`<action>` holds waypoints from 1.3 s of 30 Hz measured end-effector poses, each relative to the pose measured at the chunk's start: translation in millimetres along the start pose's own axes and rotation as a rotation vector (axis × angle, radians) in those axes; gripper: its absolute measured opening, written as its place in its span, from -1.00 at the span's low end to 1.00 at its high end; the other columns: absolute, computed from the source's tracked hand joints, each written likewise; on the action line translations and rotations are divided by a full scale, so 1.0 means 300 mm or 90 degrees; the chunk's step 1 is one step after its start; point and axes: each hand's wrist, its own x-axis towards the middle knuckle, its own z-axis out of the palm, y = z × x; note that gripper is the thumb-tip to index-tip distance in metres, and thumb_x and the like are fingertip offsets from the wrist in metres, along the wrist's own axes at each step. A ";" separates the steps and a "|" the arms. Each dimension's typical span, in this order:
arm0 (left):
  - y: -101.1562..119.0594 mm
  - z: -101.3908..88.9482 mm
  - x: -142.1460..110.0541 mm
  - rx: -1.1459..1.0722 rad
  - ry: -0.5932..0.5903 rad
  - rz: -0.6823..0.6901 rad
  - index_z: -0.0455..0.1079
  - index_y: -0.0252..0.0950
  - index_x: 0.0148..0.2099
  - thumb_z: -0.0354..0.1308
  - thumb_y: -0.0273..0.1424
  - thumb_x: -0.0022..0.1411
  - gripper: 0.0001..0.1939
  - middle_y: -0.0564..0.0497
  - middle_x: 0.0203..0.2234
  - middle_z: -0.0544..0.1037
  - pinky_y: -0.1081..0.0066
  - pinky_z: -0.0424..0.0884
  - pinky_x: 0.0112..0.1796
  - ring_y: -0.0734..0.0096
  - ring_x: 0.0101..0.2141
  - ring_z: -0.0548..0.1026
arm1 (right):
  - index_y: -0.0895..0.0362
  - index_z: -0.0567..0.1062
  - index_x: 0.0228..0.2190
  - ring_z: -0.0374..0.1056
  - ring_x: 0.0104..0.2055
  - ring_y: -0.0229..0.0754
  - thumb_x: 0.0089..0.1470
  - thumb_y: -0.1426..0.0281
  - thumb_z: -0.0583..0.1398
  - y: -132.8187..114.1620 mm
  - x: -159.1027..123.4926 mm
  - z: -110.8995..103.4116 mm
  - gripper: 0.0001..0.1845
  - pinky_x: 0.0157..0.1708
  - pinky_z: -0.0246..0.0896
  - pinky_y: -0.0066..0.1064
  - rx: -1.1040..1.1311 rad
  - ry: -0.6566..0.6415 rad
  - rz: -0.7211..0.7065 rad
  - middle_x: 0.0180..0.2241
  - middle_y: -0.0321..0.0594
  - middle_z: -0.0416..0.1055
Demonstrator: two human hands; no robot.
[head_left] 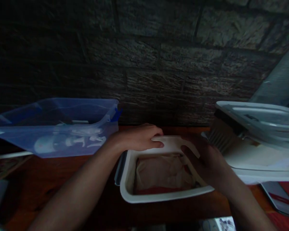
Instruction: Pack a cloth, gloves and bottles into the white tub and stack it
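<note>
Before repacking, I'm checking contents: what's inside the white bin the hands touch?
Inside the white bin lies a pale, crumpled sheet, with a reddish strip along its near edge. What lies beneath is covered.

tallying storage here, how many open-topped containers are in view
2: the translucent blue bin at left, and the cream tub in the middle, left hand and right hand at its rim. More may hide behind the lidded container at right.
</note>
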 end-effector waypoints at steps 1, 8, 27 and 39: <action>-0.011 0.003 0.002 -0.016 -0.022 -0.004 0.55 -0.26 0.08 0.23 -0.30 0.31 -0.67 -0.07 -0.08 0.64 0.41 0.35 -0.13 0.23 -0.11 0.57 | 0.09 0.48 0.14 0.42 0.18 0.00 0.35 0.25 0.11 0.006 -0.008 0.006 -0.59 0.16 0.32 -0.14 0.011 0.000 0.010 0.14 -0.06 0.48; -0.073 0.021 0.042 -0.147 -0.080 -0.022 0.62 -0.25 -0.21 0.11 -0.46 0.33 -0.77 0.11 -0.39 0.62 0.48 0.27 -0.31 0.38 -0.32 0.52 | -0.12 0.40 0.21 0.37 0.24 0.01 0.37 0.31 0.05 0.027 -0.032 0.013 -0.57 0.16 0.36 -0.10 -0.009 -0.021 -0.020 0.21 -0.24 0.43; -0.089 0.024 0.044 -0.172 -0.088 -0.013 0.63 -0.26 -0.12 0.09 -0.46 0.32 -0.74 0.10 -0.29 0.66 0.46 0.32 -0.26 0.31 -0.24 0.54 | -0.04 0.44 0.17 0.52 0.06 0.06 0.35 0.32 0.03 0.033 -0.041 0.039 -0.57 0.00 0.47 -0.05 -0.006 -0.010 -0.016 0.08 -0.12 0.54; -0.031 -0.022 -0.001 -0.101 0.075 0.024 0.57 -0.35 0.06 0.17 -0.38 0.35 -0.70 -0.12 -0.20 0.69 0.40 0.43 -0.23 0.26 -0.23 0.62 | 0.14 0.53 0.09 0.46 0.15 0.08 0.40 0.24 -0.01 0.053 -0.025 0.071 -0.55 0.17 0.38 0.01 -0.038 -0.037 -0.022 0.11 0.00 0.51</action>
